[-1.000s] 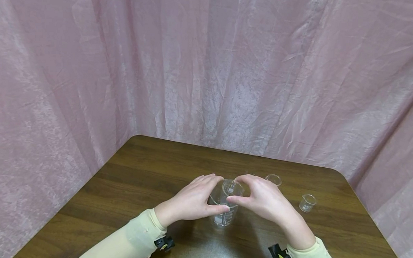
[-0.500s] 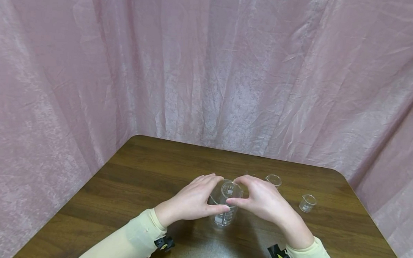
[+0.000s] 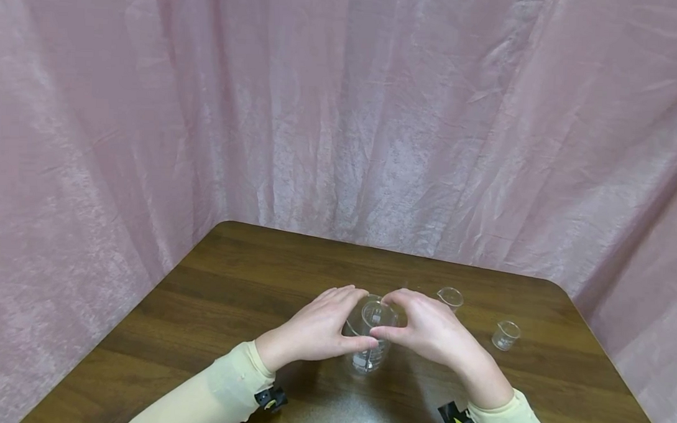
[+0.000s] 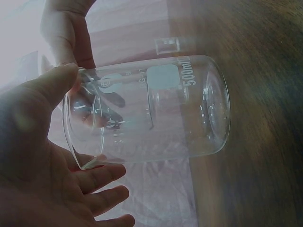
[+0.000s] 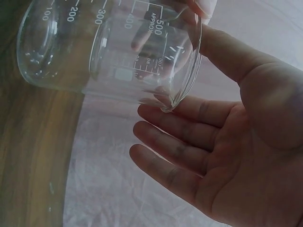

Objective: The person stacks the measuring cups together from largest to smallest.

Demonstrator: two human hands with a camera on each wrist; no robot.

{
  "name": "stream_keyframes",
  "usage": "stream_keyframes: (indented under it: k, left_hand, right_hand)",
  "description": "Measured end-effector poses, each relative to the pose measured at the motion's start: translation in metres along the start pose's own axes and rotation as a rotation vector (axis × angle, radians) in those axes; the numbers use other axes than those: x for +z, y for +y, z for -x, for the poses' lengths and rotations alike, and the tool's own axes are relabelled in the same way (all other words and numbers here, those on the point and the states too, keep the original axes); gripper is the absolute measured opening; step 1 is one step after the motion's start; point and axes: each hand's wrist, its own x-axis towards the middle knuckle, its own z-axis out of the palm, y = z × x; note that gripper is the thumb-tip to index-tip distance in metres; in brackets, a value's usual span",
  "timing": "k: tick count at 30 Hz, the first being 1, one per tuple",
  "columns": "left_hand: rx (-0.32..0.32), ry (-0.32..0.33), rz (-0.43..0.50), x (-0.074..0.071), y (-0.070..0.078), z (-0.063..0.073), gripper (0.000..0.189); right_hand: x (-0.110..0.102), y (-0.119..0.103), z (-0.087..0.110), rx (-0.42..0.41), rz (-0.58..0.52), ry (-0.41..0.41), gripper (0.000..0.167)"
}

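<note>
A large clear 500 ml beaker (image 3: 360, 363) stands upright on the table in front of me. My left hand (image 3: 320, 328) holds it near the rim, thumb on the near side and fingers on the far side. Inside its upper part sits a smaller glass beaker (image 5: 124, 74), with its base well above the large beaker's bottom. My right hand (image 3: 432, 328) pinches this smaller beaker at its top between thumb and index finger. The other right fingers extend outside the large beaker's spout in the right wrist view.
Two more small glass beakers stand to the right: one (image 3: 450, 296) partly behind my right hand, the other (image 3: 506, 335) farther right. A faint glass rim (image 3: 407, 287) shows beyond the right hand. Pink curtains (image 3: 342, 112) surround the brown wooden table (image 3: 247, 264).
My right hand and the smaller beaker have shifted very slightly left within the large beaker. The left hand and large beaker stay in place.
</note>
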Motion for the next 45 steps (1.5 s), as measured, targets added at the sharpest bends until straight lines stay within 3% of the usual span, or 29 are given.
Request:
stream_keyframes:
  k: [10, 20, 45]
  left_hand:
    - [-0.015, -0.016, 0.005, -0.002, 0.002, 0.0, 0.073]
    - [-0.034, -0.034, 0.015, 0.0, 0.0, 0.001, 0.077]
    - [0.006, -0.028, 0.03, -0.002, 0.0, 0.001, 0.076]
  right_hand:
    - [0.0, -0.001, -0.005, -0.066, 0.042, -0.007, 0.056]
    - [-0.003, -0.007, -0.014, -0.1, 0.122, -0.065, 0.05]
    - [-0.006, -0.016, -0.033, -0.167, 0.203, -0.195, 0.04]
